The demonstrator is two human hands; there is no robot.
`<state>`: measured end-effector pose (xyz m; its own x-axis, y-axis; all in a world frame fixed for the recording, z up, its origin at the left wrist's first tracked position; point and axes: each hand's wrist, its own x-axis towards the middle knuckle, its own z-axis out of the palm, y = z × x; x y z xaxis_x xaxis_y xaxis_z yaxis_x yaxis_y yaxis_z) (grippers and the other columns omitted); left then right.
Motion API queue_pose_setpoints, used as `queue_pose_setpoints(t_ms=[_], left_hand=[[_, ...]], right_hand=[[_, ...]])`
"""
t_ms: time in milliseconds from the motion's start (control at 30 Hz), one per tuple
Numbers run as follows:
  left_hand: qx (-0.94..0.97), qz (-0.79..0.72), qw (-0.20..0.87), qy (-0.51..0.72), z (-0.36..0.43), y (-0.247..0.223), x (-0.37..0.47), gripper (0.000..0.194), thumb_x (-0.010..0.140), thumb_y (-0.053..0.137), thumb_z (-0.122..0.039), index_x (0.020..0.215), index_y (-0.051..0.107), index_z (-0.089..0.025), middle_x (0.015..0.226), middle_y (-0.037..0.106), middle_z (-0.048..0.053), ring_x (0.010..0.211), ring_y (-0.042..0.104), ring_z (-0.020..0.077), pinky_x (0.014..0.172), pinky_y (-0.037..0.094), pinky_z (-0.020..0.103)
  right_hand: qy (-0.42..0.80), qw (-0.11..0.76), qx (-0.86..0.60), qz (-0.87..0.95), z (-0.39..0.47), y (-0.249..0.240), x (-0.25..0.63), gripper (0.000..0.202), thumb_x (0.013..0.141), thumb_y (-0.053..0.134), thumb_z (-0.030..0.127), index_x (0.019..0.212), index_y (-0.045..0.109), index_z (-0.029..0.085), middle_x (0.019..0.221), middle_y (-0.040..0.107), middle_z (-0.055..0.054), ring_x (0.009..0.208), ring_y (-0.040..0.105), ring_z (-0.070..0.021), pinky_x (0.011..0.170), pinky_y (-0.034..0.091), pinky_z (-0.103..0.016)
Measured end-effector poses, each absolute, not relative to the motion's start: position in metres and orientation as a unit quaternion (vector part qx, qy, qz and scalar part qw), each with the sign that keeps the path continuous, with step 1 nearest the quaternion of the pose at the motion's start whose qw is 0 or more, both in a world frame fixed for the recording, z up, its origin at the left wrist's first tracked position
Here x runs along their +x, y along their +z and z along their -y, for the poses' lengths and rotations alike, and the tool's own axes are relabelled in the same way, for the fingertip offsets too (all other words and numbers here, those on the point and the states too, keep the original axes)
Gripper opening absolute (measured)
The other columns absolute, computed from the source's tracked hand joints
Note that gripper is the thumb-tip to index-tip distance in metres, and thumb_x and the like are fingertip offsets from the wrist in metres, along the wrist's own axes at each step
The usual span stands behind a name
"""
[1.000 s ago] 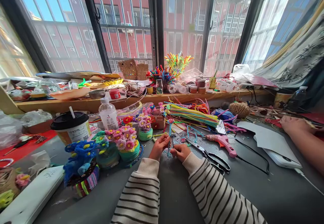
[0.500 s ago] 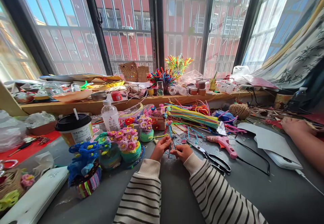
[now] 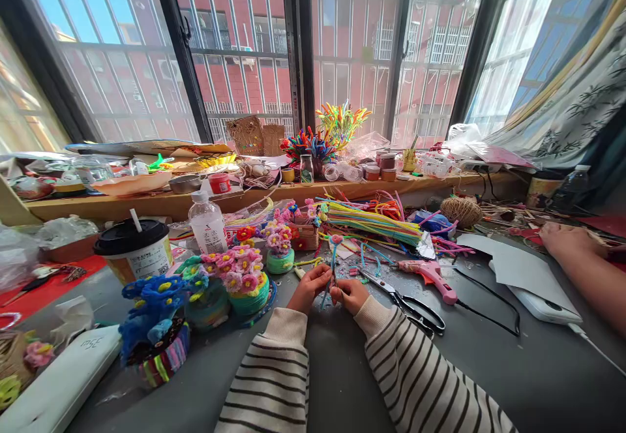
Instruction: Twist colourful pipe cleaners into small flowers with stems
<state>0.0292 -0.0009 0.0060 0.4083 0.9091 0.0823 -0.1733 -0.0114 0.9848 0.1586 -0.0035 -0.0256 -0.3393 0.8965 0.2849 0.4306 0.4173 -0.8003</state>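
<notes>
Grey table [image 3: 489,381] spans the frame, cluttered along its far edge under the windows. Wooden sill shelf [image 3: 147,203] runs behind it, loaded with jars and trays.

Left side of table: white flat case [image 3: 59,381] at the near-left corner, blue-flowered pipe-cleaner pot with striped band [image 3: 156,328] just beside it, and a paper cup with black lid and straw [image 3: 134,250] farther back. Clear plastic bottle with white cap [image 3: 208,223] stands near the far edge. Pink-flowered pipe-cleaner pot with green base [image 3: 244,280] sits near the left hand.

Right of centre: bundle of yellow-green pipe cleaners [image 3: 374,221] lying toward the far edge, ball of brown twine [image 3: 462,211] beyond it. Pink glue gun [image 3: 430,275] lies on its side, its black cord trailing right. Black-handled scissors [image 3: 405,302] lie near the right hand. White paper sheet [image 3: 518,267] toward the right edge; another person's hand [image 3: 567,240] rests on the table beyond it.

Centre, both striped sleeves in:
- left hand [image 3: 308,287], fingers pinched shut on the blue pipe-cleaner stem with pink flower head [image 3: 333,257]
- right hand [image 3: 349,294], fingers closed on the same stem lower down
- stem is roughly upright, flower head above both hands, over the middle of the table
</notes>
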Motion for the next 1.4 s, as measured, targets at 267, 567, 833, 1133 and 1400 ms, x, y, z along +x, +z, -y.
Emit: queue_pose_setpoints(t_ms=[267,567,833,1133,1400], left_hand=[[0.546,-0.32,0.625,0.457,0.001,0.005,0.029,0.02,0.061,0.052,-0.036,0.059,0.043,-0.019,0.054,0.04,-0.003,0.048,0.037,0.0081,0.048,0.032,0.021],[0.545,-0.337,0.613,0.461,-0.001,0.002,0.029,0.025,0.059,0.054,-0.039,0.058,0.042,-0.017,0.054,0.04,-0.004,0.048,0.036,0.0067,0.046,0.03,0.019],[0.563,-0.373,0.568,0.47,-0.001,0.001,0.03,0.026,0.057,0.056,-0.04,0.06,0.042,-0.018,0.054,0.038,-0.005,0.05,0.035,0.0065,0.049,0.03,0.019],[0.547,-0.366,0.579,0.482,-0.006,-0.004,0.03,0.022,0.057,0.055,-0.036,0.056,0.041,-0.02,0.051,0.037,-0.004,0.046,0.033,0.0073,0.045,0.026,0.021],[0.518,-0.363,0.603,0.486,-0.002,0.002,0.028,0.019,0.057,0.057,-0.033,0.054,0.045,-0.019,0.051,0.038,-0.004,0.046,0.033,0.007,0.045,0.027,0.021]], right_hand=[[0.305,0.4,-0.464,0.729,0.001,-0.027,0.159,0.048,0.061,0.048,0.057,0.037,0.045,0.015,0.035,0.043,0.003,0.036,0.033,-0.0053,0.038,0.025,-0.018],[0.305,0.404,-0.467,0.725,0.0,-0.029,0.158,0.049,0.06,0.048,0.058,0.036,0.042,0.016,0.034,0.044,0.002,0.036,0.033,-0.0055,0.038,0.026,-0.019],[0.282,0.413,-0.462,0.733,-0.002,-0.034,0.159,0.049,0.062,0.046,0.057,0.036,0.038,0.016,0.035,0.043,0.002,0.036,0.033,-0.006,0.039,0.026,-0.019],[0.284,0.425,-0.468,0.721,-0.004,-0.037,0.156,0.05,0.061,0.046,0.058,0.035,0.036,0.016,0.034,0.04,0.003,0.036,0.03,-0.0056,0.038,0.024,-0.019],[0.311,0.375,-0.41,0.771,-0.005,-0.036,0.159,0.064,0.065,0.027,0.068,0.044,0.053,0.013,0.039,0.043,0.0,0.039,0.036,-0.0074,0.04,0.026,-0.02]])
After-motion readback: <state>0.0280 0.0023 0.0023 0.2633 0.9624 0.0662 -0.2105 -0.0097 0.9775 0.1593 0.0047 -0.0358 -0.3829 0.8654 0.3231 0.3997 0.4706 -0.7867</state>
